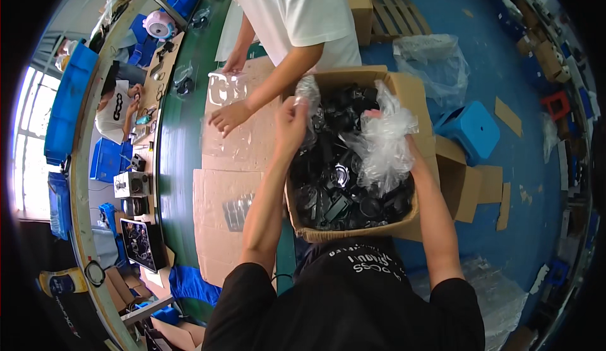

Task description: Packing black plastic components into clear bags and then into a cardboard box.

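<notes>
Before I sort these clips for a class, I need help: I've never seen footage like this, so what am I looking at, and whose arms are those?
No machine here. One round, bent picture comes from a camera on a person's head, looking down. The two bare arms rising from the bottom edge are that person's own. The left hand and the right hand grip the clear plastic bag lining a cardboard box full of black parts. To the left is a green table covered with flat cardboard sheets. Across it, another person in a white shirt rests a hand on the sheets. A blue stool stands on the blue floor.
</notes>
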Demonstrator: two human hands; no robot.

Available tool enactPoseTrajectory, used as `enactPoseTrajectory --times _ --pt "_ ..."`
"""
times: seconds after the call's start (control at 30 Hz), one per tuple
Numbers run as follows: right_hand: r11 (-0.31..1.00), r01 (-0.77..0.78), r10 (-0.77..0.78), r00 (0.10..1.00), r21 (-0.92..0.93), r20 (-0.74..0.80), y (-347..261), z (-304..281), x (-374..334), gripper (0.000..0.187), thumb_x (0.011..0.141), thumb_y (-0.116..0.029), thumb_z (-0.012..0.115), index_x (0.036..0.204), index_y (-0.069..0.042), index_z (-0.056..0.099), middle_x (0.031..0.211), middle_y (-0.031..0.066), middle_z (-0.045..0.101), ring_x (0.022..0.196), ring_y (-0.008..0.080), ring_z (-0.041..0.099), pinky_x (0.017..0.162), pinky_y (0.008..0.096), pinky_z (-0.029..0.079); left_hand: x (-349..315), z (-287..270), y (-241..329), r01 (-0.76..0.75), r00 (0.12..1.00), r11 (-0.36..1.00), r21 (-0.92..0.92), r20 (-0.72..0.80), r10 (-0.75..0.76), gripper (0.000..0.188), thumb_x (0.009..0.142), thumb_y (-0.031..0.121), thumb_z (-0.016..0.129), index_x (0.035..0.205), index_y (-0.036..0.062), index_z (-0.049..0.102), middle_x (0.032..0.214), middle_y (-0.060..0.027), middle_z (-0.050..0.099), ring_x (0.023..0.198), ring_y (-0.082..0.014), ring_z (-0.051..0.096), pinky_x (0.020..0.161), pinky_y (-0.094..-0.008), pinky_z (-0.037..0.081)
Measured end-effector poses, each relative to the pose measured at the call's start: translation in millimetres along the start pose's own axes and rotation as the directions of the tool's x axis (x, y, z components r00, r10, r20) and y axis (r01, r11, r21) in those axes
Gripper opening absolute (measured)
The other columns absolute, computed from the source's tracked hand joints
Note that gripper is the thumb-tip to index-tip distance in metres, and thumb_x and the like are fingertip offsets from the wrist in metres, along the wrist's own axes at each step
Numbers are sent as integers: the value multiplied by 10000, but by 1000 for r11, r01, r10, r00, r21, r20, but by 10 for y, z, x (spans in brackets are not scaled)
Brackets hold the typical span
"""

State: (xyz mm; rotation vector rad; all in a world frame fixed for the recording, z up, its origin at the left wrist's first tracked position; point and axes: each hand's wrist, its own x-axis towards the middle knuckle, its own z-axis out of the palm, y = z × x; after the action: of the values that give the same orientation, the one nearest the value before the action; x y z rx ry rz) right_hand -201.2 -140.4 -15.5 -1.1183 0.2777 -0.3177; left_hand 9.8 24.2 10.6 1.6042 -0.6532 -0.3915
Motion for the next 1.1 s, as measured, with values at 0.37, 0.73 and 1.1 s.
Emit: enactPoseTrajectory --times 0.37,0.73,1.1 --pt "640 -64 160 986 766 -52 1762 -532 -679 489 905 -233 493 1355 -112 346 1324 88 430 1173 210 432 1053 409 305 -608 783 -135 -377 778 925 -47 525 344 103 748 97 585 809 32 636 1050 -95 567 886 -288 509 795 -333 412" --pt "999 -28 42 720 32 -693 299 -212 -1540 636 717 -9 670 1303 -57 427 1183 93 537 1024 222 529 910 305 425 1063 599 -2035 239 870 565 790 84 -486 324 789 190 525 987 -55 602 969 -245 612 876 -397 589 755 -423 485" --pt "34 -432 -197 881 -901 -430 222 -318 -1775 275 677 -144 645 926 -27 658 931 136 645 791 281 600 677 342 482 787 891 -2159 407 835 904 133 346 -427 508 800 249 607 1230 2 496 1182 -163 548 1027 -252 528 864 -342 426"
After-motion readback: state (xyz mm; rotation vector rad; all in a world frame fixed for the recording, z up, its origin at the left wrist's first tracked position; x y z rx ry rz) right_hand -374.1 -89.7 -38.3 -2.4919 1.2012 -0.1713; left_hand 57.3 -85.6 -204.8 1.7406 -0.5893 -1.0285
